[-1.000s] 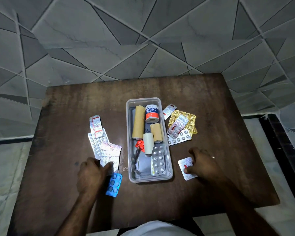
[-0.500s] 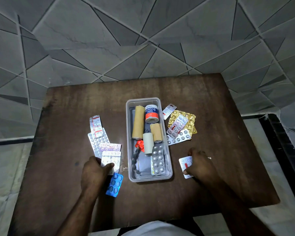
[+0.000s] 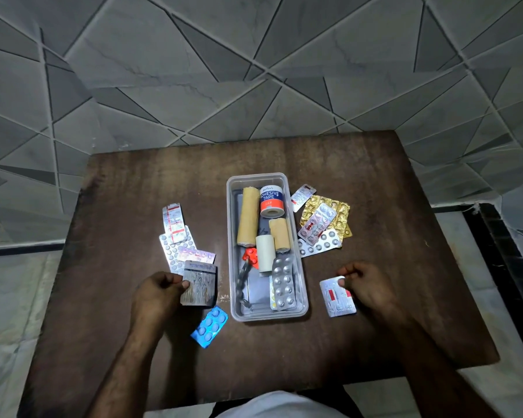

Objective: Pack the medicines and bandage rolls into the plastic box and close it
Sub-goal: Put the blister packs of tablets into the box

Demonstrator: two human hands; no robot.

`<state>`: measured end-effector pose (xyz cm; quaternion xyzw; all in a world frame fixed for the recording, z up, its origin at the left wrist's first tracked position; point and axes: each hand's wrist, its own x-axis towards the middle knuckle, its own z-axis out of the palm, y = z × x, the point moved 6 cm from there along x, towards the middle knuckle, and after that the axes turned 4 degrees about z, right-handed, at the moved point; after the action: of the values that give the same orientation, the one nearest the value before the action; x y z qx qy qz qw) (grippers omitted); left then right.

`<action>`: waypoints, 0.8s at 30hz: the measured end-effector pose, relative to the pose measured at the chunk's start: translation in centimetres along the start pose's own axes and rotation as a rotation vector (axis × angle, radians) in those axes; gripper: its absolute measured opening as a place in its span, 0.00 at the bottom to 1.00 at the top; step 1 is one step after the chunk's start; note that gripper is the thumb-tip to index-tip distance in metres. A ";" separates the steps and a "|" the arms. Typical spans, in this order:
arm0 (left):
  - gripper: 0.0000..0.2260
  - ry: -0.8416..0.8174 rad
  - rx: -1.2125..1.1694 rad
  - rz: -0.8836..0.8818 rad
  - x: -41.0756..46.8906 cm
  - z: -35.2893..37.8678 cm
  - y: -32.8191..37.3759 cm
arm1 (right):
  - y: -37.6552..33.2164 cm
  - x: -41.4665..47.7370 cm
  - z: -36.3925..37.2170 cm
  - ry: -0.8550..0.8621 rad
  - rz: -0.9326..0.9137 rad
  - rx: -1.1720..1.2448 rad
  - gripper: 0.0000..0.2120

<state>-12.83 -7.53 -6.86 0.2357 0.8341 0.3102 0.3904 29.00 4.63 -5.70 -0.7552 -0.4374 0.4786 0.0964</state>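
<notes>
Box (image 3: 230, 251), open-topped, mid-bench (image 3: 133, 191). Inside: two tan rolls (image 3: 248, 217), tape (image 3: 271, 200), white roll (image 3: 264, 254), red blister (image 3: 251, 256), silver blister (image 3: 283, 285).
Left of box: left hand (image 3: 159, 294) gripping a grey strip (image 3: 200, 283); loose strips (image 3: 175, 236) by the far half; blue blister (image 3: 209, 326) by the near corner.
Right of box: right hand (image 3: 369, 285) pinching a red-marked strip (image 3: 337, 297); gold strips (image 3: 326, 211) by the far half.

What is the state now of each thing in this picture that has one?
Clear plastic box: open, no lid in view, partly filled.
Left hand: grips the grey blister strip.
Right hand: pinches the white-and-red tablet strip.
Blue blister pack: flat on the brown wooden table, outside the box.
Gold foil strips: on the table, outside the box.
White-and-orange adhesive tape roll: inside the box.
</notes>
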 end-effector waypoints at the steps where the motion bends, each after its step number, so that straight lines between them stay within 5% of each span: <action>1: 0.04 -0.002 -0.014 -0.001 -0.2 -0.3 0.4 | -0.2 0.0 -0.2 0.000 0.019 0.035 0.06; 13: 0.03 -0.059 -0.302 0.096 -3.9 -0.7 7.6 | -9.2 -2.7 -3.3 -0.034 -0.115 0.521 0.04; 24: 0.06 -0.209 -0.176 0.107 -7.1 7.3 8.3 | -15.9 -3.9 1.2 -0.110 -0.278 0.370 0.05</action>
<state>-1.61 -3.81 -1.16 0.2754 0.7448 0.3765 0.4771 18.36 10.83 5.12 -0.6300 -0.4466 0.5731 0.2741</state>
